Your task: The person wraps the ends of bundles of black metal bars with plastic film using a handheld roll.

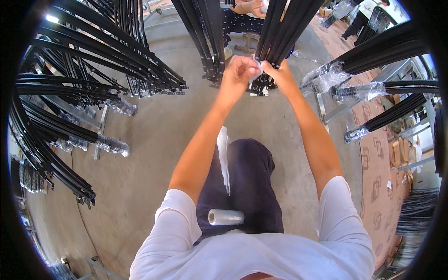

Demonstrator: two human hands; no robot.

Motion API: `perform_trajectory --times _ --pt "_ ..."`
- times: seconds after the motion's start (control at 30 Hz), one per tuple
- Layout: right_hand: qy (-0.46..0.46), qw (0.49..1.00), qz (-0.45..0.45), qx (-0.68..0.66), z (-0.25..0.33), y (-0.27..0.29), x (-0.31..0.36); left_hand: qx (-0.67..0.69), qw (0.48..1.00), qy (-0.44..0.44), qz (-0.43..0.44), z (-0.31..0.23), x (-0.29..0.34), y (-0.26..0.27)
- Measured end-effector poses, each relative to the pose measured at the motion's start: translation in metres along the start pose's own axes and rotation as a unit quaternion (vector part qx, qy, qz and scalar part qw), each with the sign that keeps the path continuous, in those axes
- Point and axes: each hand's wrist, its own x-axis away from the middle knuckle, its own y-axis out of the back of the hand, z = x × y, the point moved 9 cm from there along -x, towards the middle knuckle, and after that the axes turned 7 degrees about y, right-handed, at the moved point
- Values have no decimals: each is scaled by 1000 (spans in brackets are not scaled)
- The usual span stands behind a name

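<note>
My left hand (239,77) is closed, thumb and fingers pinching a thin white strip (257,65) at the lower end of a bundle of long black rods (278,32). My right hand (281,77) wraps that same end from the right, its thumb pressed on the strip. Whether the strip is cloth, paper or film I cannot make out. Small fittings show at the rod ends below my hands. Over my dark-trousered leg lies another long white strip (224,158). A roll of clear film (226,217) rests on my lap.
More black rod bundles hang at the left (112,46) and just left of my hands (207,42). Film-wrapped bundles (373,88) jut in from the right on metal frames. Beyond the rods sits another person (240,21); farther right, someone stands in dark trousers (355,25).
</note>
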Motion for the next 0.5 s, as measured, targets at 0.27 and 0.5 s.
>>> perform_trajectory --times 0.27,0.5 --pt "6 1000 12 -19 18 -8 2 -309 919 -235 -65 -24 -4 -9" --pt "70 978 -187 69 60 7 84 -255 962 -96 1 12 -14 7"
